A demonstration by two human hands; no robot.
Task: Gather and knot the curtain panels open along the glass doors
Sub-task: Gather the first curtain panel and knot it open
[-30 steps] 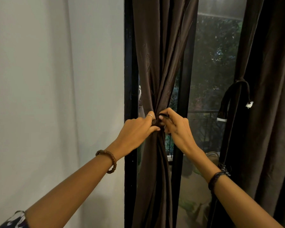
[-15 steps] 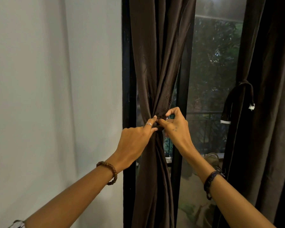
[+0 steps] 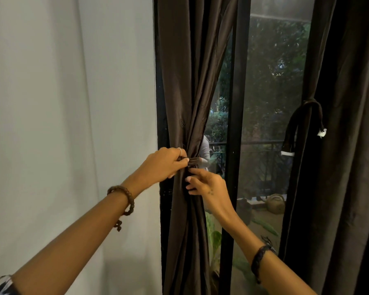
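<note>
Two bare forearms reach up from the bottom of the head view. The left wrist carries a brown beaded bracelet [image 3: 124, 201]; the right wrist carries a dark braided band [image 3: 259, 259]. The left hand [image 3: 164, 163] is curled, fingers and thumb pinching the dark tie band [image 3: 193, 161] where it wraps the gathered fabric; a ring shows on one finger. The right hand [image 3: 208, 185] sits just below and to the right of the left one, fingers loosely bent, fingertips [image 3: 189, 179] touching the bunched cloth just under the band; whether it actually grips a fold cannot be told. The left curtain panel [image 3: 190, 81], dark brown, hangs against the left edge of the glass doors and is cinched to a narrow waist at the level of the hands, fanning wider above and falling in tight folds below. Left of it is a plain pale wall [image 3: 62, 103]. A black door frame post [image 3: 235, 124] stands just right of the gathered panel. Further right, the right curtain panel [image 3: 349, 145] hangs as a broad dark mass, with a dark tieback loop [image 3: 300, 122] with white ends draped at its left edge. Through the glass [image 3: 273, 81]: a balcony railing, green foliage, and a watering can [image 3: 275, 203] on the balcony floor.
</note>
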